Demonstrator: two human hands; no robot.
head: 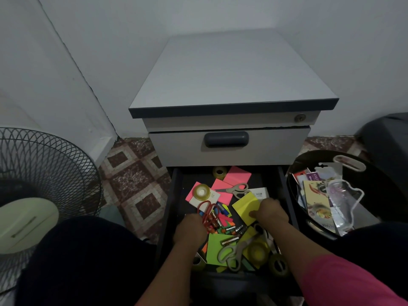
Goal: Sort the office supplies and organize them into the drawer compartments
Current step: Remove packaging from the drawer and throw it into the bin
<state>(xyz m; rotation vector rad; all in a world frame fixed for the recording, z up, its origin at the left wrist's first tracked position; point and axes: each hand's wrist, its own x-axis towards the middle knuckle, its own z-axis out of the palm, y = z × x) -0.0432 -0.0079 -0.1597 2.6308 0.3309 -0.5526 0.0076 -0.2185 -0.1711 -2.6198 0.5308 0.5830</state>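
The lower drawer [176, 195] of a grey cabinet stands pulled out, full of jumbled supplies. My right hand [270, 212] grips a yellow sticky-note pad [246, 205] at its right edge. My left hand [191, 228] reaches among red-handled scissors [204, 209], batteries [229, 240] and small coloured bits; its fingers are curled and hidden, so what they hold is unclear. Pink pads [237, 176], tape rolls [201, 192], grey scissors [235, 189], a green pad [215, 246] and a second pair of grey scissors [231, 252] lie around.
The upper drawer [227, 149] is closed above the open one. A black tub [309, 160] with packets and plastic wrappers sits to the right. A floor fan [44, 173] stands on the left. My dark-clad knee [84, 257] is beside the drawer.
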